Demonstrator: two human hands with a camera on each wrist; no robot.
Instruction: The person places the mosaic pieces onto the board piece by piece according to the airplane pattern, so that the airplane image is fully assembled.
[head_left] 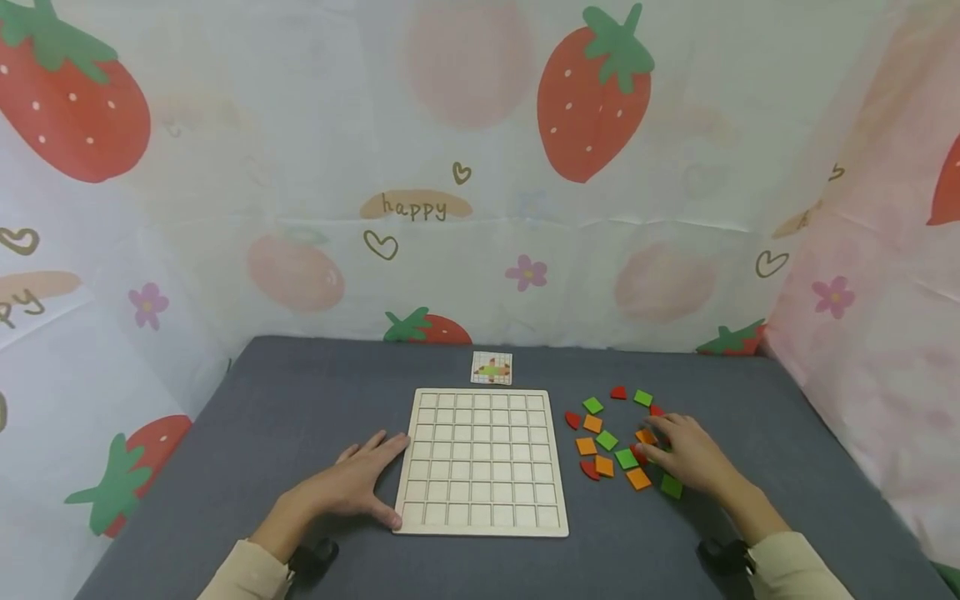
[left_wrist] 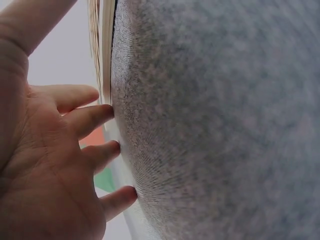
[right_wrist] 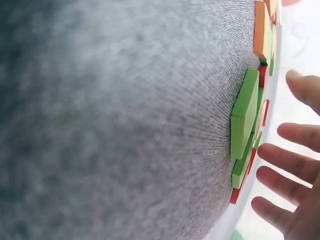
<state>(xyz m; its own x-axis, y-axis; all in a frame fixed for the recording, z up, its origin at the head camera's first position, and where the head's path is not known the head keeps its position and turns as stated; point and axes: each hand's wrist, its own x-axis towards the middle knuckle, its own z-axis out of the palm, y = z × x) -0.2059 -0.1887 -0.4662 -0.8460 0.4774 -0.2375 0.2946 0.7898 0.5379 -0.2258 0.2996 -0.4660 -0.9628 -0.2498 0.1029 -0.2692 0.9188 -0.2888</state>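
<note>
A pale wooden grid board (head_left: pixel 482 462) lies flat on the grey cloth. My left hand (head_left: pixel 341 483) touches its left edge, thumb at the near corner and index finger further up, fingers spread; in the left wrist view the fingertips (left_wrist: pixel 131 194) rest on the cloth. Over the right part of a scatter of coloured pieces hovers my right hand (head_left: pixel 693 454), fingers relaxed and apart, holding nothing. Beneath and beside it are an orange square (head_left: pixel 638 478), a green square (head_left: pixel 671 486) and a red rounded piece (head_left: pixel 638 454), partly hidden. The right wrist view shows a green piece (right_wrist: pixel 245 115) below the fingers.
A small picture card (head_left: pixel 492 367) with a coloured pattern lies beyond the board. Several more pieces, such as a green one (head_left: pixel 593 405) and a red one (head_left: pixel 618 392), spread between board and right hand. A strawberry-print curtain (head_left: pixel 315 167) hangs behind the table.
</note>
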